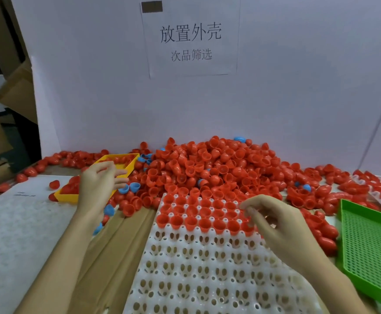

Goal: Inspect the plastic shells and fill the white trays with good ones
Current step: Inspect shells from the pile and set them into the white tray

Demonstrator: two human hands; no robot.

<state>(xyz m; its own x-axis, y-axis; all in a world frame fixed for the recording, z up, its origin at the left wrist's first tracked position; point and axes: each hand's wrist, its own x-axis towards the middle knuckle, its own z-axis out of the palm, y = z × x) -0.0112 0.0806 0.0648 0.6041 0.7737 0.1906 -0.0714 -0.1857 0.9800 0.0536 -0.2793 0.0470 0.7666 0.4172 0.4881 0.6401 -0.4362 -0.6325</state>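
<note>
A white tray [196, 268] with round pockets lies in front of me. Its three far rows hold red plastic shells [194, 211], open side up. Behind it a big heap of loose red shells [207, 164] spreads across the table. My left hand [99, 184] hovers over the yellow tray [126, 158] at the left, fingers relaxed and holding nothing. My right hand [275, 223] is over the right end of the tray's filled rows, seen from the back with curled fingers. Whether it holds a shell is hidden.
A few blue shells [130, 186] lie among the red ones near the yellow tray. A green mesh tray [371, 245] stands at the right, and another white tray [380, 196] lies partly under shells behind it. A white backboard with a paper sign [191, 39] closes the far side.
</note>
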